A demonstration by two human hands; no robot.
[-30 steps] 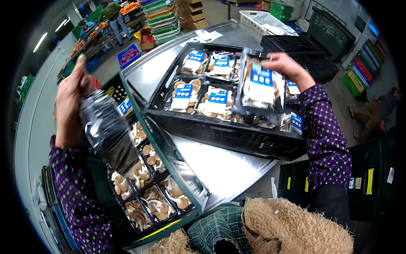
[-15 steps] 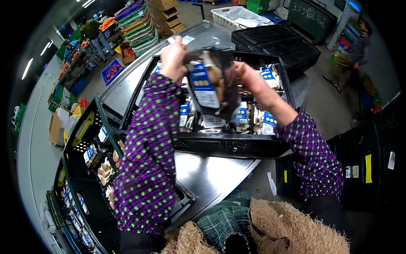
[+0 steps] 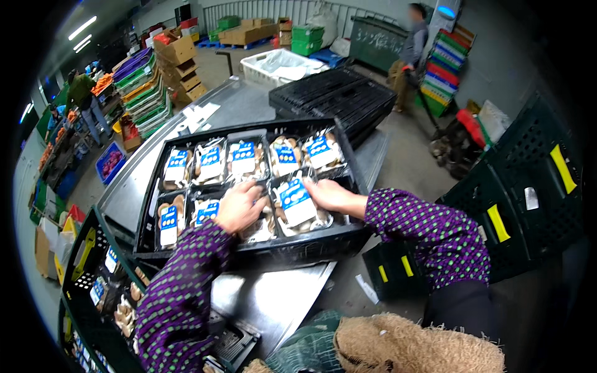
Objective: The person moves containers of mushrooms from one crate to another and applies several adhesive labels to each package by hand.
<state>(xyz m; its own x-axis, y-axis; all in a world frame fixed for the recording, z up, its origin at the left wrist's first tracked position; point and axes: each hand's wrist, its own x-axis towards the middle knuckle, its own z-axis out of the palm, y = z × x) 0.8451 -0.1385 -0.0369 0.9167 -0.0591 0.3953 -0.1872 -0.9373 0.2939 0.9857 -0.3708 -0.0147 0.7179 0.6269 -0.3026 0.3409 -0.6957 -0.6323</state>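
Note:
A black crate (image 3: 298,247) stands on the metal table, holding two rows of clear-topped mushroom packs with blue and white labels. In the front row, my right hand (image 3: 336,198) grips the right edge of one mushroom pack (image 3: 303,214), which sits slightly tilted above its neighbours. My left hand (image 3: 239,208) lies palm down over the neighbouring pack (image 3: 260,231), its fingers bent a little and apart, covering most of that pack. Farther left in the same row sit two more packs, one of them (image 3: 168,224) fully in sight. The back row (image 3: 242,158) is filled with several packs.
Dark green crates of mushroom packs (image 3: 93,273) stand at the lower left. Folded black crates (image 3: 336,99) lie behind the filled one, with a white basket (image 3: 273,69) beyond. Dark green crates (image 3: 516,199) are stacked at right. Two people (image 3: 84,93) (image 3: 413,43) stand farther off.
The mushroom pack held up between both hands has come down into the front row of the crate. My left hand has let go of it. The view has swung to the right.

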